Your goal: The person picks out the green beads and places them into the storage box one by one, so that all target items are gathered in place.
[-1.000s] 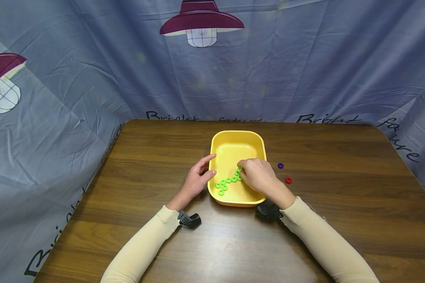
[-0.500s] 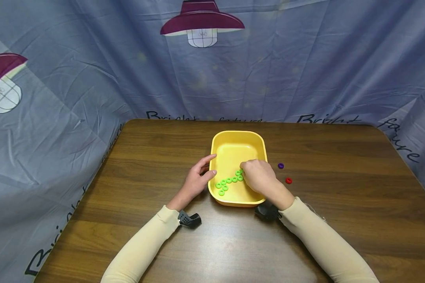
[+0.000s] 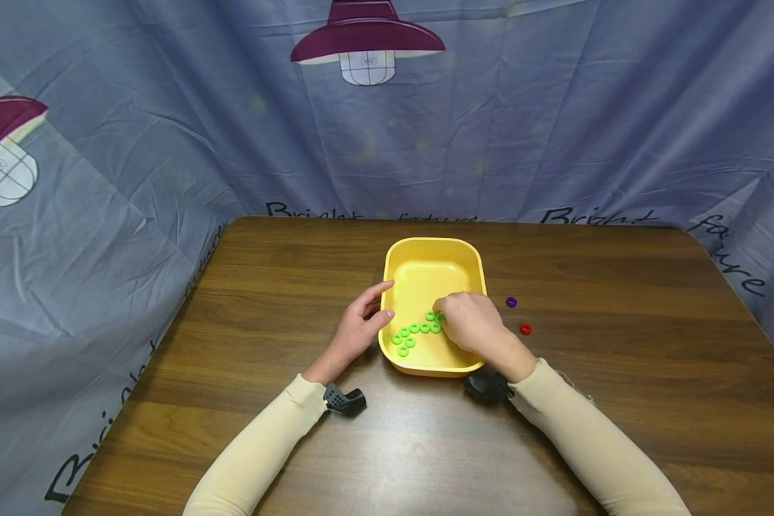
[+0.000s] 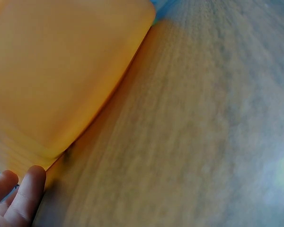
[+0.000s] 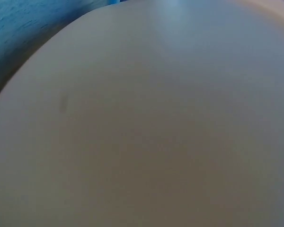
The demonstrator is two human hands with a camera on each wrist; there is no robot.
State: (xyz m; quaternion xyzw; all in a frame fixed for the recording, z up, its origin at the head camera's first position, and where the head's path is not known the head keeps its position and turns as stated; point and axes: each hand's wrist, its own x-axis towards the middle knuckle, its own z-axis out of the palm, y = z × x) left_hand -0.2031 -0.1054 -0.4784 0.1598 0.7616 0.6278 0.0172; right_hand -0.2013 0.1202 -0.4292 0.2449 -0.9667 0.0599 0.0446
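Green rings [image 3: 416,331] are lying in the yellow tray [image 3: 426,251], the right hand [image 3: 471,322] pinching one, the left hand [image 3: 360,324] bracing the rim with relaxed fingers, while purple [image 3: 511,302] and red rings [image 3: 525,329] are waiting on the desk [image 3: 619,344].

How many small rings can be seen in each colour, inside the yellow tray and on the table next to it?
Green rings, in the yellow tray: 8 visible; the right hand may hide more.
Purple ring, on the table: 1
Red ring, on the table: 1
Total: 10 rings visible
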